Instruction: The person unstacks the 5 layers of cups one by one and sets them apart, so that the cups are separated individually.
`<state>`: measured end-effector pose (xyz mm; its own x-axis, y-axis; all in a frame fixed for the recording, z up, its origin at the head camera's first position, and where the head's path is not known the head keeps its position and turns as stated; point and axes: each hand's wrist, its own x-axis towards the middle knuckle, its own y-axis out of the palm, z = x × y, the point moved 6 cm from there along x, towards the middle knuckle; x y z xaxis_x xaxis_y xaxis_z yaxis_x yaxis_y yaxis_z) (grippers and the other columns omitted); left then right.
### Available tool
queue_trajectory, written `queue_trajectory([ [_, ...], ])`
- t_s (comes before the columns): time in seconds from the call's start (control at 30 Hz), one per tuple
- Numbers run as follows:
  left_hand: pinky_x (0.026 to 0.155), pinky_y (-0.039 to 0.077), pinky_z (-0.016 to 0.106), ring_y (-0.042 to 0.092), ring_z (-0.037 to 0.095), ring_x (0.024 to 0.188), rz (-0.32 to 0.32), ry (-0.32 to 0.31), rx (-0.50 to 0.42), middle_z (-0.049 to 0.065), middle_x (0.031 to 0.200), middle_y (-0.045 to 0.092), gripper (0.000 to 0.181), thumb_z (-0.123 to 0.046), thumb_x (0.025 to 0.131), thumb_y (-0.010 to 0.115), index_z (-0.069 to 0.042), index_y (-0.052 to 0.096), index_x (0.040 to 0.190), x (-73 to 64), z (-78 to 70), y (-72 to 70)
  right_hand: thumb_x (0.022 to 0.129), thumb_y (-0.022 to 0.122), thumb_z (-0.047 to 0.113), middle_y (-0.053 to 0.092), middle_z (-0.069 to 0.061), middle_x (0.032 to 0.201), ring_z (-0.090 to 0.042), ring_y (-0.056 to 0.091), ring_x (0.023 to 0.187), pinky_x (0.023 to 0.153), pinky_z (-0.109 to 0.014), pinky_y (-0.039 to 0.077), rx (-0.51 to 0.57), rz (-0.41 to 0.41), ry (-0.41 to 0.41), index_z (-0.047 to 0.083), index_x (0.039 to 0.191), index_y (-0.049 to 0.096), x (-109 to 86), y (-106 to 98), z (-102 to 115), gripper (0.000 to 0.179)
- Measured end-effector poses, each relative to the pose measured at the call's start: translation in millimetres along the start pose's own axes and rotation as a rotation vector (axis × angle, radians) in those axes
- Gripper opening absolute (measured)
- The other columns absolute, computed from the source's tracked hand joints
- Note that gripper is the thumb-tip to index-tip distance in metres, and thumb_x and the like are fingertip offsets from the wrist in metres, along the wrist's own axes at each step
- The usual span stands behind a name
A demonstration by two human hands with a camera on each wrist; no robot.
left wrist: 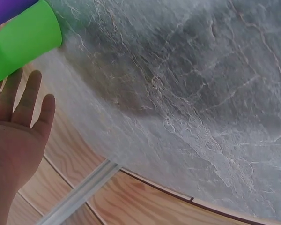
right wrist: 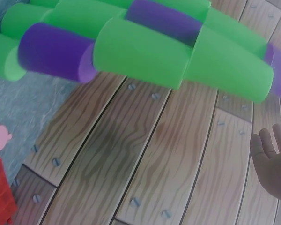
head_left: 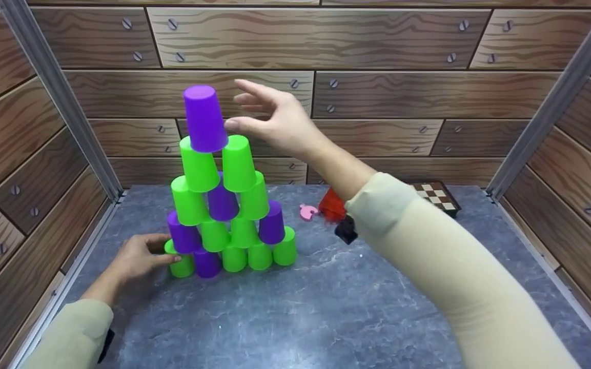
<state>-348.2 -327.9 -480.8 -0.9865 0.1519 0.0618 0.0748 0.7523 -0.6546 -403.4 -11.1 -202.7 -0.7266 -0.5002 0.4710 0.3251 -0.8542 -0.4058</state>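
Upside-down green and purple plastic cups form a tall pyramid in the head view. A purple cup [head_left: 206, 120] tops it, over two green cups [head_left: 239, 164]. My right hand [head_left: 280, 118] is just right of that top cup, its fingers spread and nothing in its grasp; the thumb tip reaches the cup's side. In the right wrist view, this hand [right wrist: 275, 164] shows beside the pyramid's upper end. Low at the left, my left hand [head_left: 139, 256] holds the end green cup [head_left: 182, 267] of the bottom row, thumb in front and fingers behind. The left wrist view shows its outer fingers nearly straight beside the green cup [left wrist: 30, 40].
Behind the right forearm lie a pink piece [head_left: 307, 212], a red item [head_left: 332, 206], a black object [head_left: 346, 230] and a checkered board [head_left: 436, 197]. Wood-patterned walls [head_left: 403, 95] with metal corner posts enclose the grey marbled table [head_left: 295, 312].
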Motion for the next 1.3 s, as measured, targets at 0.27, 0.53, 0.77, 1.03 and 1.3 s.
queue_trajectory([
  [0.27, 0.092, 0.06, 0.039, 0.072, 0.031, 0.108, 0.042, -0.011, -0.038, 0.014, 0.112, 0.077, 0.041, -0.018, 0.087, 0.09, 0.0, 0.072, 0.119, 2.0, -0.7, 1.9, 0.093, 0.086, 0.025, 0.068, -0.006, 0.139, -0.018, 0.066, 0.126, 0.106, -0.029, 0.053, 0.053, 0.051, 0.009, 0.011, 0.162, 0.043, 11.6, 26.3, 8.2, 0.082],
  [0.53, 0.093, 0.059, 0.045, 0.07, 0.03, 0.107, 0.079, -0.048, -0.027, 0.011, 0.111, 0.076, 0.039, -0.018, 0.086, 0.09, -0.003, 0.07, 0.115, 5.3, -4.0, 1.2, 0.092, 0.086, 0.023, 0.068, -0.007, 0.137, -0.016, 0.065, 0.124, 0.104, -0.028, 0.053, 0.077, 0.054, 0.011, 0.01, 0.16, 0.046, 19.8, 36.0, 10.1, 0.08],
  [0.77, 0.093, 0.059, 0.044, 0.07, 0.031, 0.108, 0.082, -0.066, -0.041, 0.012, 0.112, 0.075, 0.041, -0.018, 0.086, 0.091, -0.003, 0.069, 0.117, 5.8, -4.0, 1.0, 0.091, 0.087, 0.017, 0.073, -0.008, 0.122, -0.02, 0.07, 0.112, 0.096, -0.034, 0.058, 0.105, 0.004, -0.036, 0.008, 0.145, 0.059, 19.1, 35.0, 13.3, 0.061],
  [1.03, 0.092, 0.059, 0.044, 0.07, 0.032, 0.108, 0.079, -0.062, -0.042, 0.014, 0.112, 0.075, 0.04, -0.017, 0.086, 0.09, -0.002, 0.068, 0.117, 5.5, -1.8, -0.1, 0.09, 0.086, 0.011, 0.072, -0.013, 0.124, -0.028, 0.072, 0.111, 0.095, -0.04, 0.061, 0.195, -0.059, -0.05, 0.006, 0.142, 0.059, 6.4, 6.4, 17.5, 0.059],
  [1.3, 0.091, 0.06, 0.045, 0.071, 0.036, 0.109, 0.088, -0.037, -0.034, 0.016, 0.113, 0.075, 0.04, -0.016, 0.087, 0.09, 0.0, 0.068, 0.117, 5.1, -2.0, 1.6, 0.088, 0.086, 0.012, 0.071, -0.015, 0.128, -0.031, 0.071, 0.115, 0.096, -0.045, 0.061, 0.151, -0.129, -0.034, 0.008, 0.142, 0.061, -26.3, -52.8, 5.0, 0.06],
])
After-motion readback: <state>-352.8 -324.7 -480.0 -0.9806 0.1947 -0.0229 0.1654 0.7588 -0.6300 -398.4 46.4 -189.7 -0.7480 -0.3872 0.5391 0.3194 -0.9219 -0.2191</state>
